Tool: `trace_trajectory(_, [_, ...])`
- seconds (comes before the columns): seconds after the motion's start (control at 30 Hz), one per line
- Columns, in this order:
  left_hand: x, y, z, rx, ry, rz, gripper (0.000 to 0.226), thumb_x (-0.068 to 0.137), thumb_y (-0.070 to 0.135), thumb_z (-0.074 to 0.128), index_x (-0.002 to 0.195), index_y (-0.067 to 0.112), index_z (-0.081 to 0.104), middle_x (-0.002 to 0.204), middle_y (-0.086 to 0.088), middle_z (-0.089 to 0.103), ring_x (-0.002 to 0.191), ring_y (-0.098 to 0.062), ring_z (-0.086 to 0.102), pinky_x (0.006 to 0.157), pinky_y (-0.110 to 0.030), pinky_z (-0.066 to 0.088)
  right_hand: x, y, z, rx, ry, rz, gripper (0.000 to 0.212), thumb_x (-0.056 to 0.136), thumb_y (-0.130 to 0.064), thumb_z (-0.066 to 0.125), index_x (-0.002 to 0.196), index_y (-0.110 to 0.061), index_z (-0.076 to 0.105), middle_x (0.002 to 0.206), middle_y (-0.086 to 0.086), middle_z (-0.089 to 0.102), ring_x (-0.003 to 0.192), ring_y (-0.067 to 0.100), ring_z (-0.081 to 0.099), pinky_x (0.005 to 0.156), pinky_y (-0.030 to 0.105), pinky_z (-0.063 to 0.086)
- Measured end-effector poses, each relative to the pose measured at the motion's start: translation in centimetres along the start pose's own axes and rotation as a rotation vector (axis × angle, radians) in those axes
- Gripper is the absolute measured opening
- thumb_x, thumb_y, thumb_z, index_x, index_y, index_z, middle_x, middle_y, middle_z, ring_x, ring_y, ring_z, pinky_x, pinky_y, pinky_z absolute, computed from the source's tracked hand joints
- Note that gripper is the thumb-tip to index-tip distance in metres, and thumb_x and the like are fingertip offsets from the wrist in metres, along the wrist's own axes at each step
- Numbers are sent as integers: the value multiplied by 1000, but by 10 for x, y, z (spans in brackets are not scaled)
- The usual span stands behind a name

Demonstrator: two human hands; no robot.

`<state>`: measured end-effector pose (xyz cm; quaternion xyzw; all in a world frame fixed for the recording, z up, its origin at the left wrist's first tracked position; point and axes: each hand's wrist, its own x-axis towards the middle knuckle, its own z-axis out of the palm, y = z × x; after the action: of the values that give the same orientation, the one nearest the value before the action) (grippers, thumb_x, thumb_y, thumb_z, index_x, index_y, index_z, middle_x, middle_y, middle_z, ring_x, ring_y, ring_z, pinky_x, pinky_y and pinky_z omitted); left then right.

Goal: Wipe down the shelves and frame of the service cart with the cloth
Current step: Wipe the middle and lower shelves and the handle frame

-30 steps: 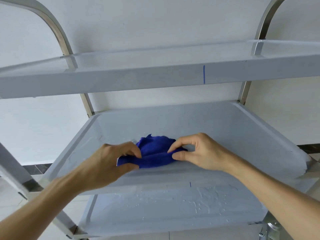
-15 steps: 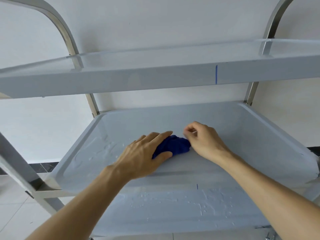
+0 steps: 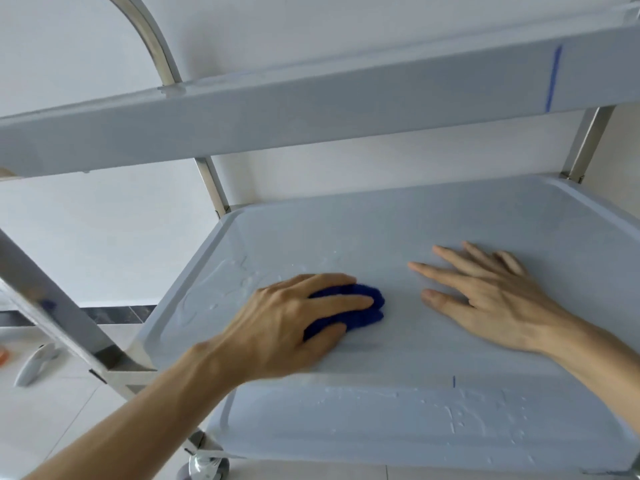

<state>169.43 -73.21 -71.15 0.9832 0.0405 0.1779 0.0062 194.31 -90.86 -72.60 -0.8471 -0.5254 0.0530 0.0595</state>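
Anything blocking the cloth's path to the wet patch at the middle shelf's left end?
Nothing visible. The left hand presses the cloth on the middle shelf; the streaks lie left of it over bare shelf. The right hand rests flat on the opposite side.

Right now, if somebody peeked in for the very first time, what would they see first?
The bright blue cloth jumps out first, bunched under the left hand on the pale middle shelf of the cart. Next comes the right hand, its fingers spread flat on the same shelf beside the cloth. Wet streaks glisten on the bottom shelf below.
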Motion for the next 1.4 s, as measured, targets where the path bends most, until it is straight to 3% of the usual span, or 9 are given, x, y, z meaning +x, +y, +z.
trace_trajectory(0.07, [23, -12, 10, 43, 48, -79, 39, 99, 38, 50, 137, 46, 55, 144, 17, 51, 120, -12, 58, 78, -29, 55, 0, -1, 0, -15, 7, -1, 53, 68, -85, -9, 121, -86, -6, 165, -24, -6, 154, 11, -10, 122, 41, -4])
trace_trajectory(0.13, [52, -32, 21, 84, 67, -198, 40, 99, 36, 51, 138, 45, 54, 142, 16, 51, 118, -17, 59, 81, -31, 52, -1, 0, 1, -37, 17, 3, 47, 68, -84, -12, 115, -87, -14, 164, -24, -7, 154, 11, -9, 122, 42, -2])
trace_trajectory(0.33, [110, -68, 40, 54, -22, -548, 42, 98, 37, 47, 139, 43, 49, 138, 11, 52, 117, -26, 57, 83, -31, 44, -3, -1, 2, -60, 30, 1, 67, 67, -84, -11, 133, -78, -4, 165, -24, -2, 154, 13, -3, 122, 42, 2])
trace_trajectory(0.67, [-8, 32, -4, -52, -15, -144, 37, 99, 47, 40, 134, 45, 53, 132, 24, 54, 100, -8, 57, 83, -25, 48, -8, -9, 1, -39, 43, 3, 81, 70, -83, -8, 146, -63, 10, 165, -22, 4, 155, 15, 0, 123, 45, 4])
trace_trajectory(0.8, [21, 7, 4, 28, -55, -173, 36, 102, 43, 40, 136, 44, 53, 131, 17, 56, 102, -18, 57, 86, -33, 49, -4, -11, 2, -48, 54, 10, 83, 68, -84, -7, 146, -63, 13, 165, -21, 7, 154, 15, 3, 122, 43, 5])
trace_trajectory(1.07, [78, -71, 22, 82, -90, -532, 41, 103, 39, 40, 144, 42, 44, 144, 6, 49, 124, -29, 49, 96, -35, 40, 3, -12, 2, -44, 56, 8, 75, 68, -84, -3, 140, -70, 13, 164, -24, 11, 153, 14, 8, 120, 40, 8])
trace_trajectory(1.2, [30, -41, 4, 15, -48, -364, 40, 97, 32, 49, 136, 41, 54, 134, 11, 57, 107, -22, 54, 80, -25, 34, 3, -11, 2, -38, 47, 7, 74, 69, -84, -2, 139, -71, 14, 164, -23, 10, 154, 14, 8, 120, 41, 8])
trace_trajectory(1.3, [-26, -12, -17, -57, -67, -200, 39, 95, 37, 48, 134, 45, 54, 128, 20, 57, 98, -14, 55, 84, -24, 42, 4, -9, 4, -51, 52, 6, 71, 69, -85, -2, 138, -73, 12, 164, -24, 9, 153, 15, 8, 120, 41, 8])
trace_trajectory(1.4, [-56, -16, -27, -32, -90, -227, 38, 99, 45, 42, 136, 47, 50, 131, 25, 53, 103, -8, 54, 90, -22, 45, 5, -7, 6, -66, 60, -2, 63, 74, -89, -3, 135, -76, 7, 164, -25, 7, 154, 15, 8, 120, 42, 7])
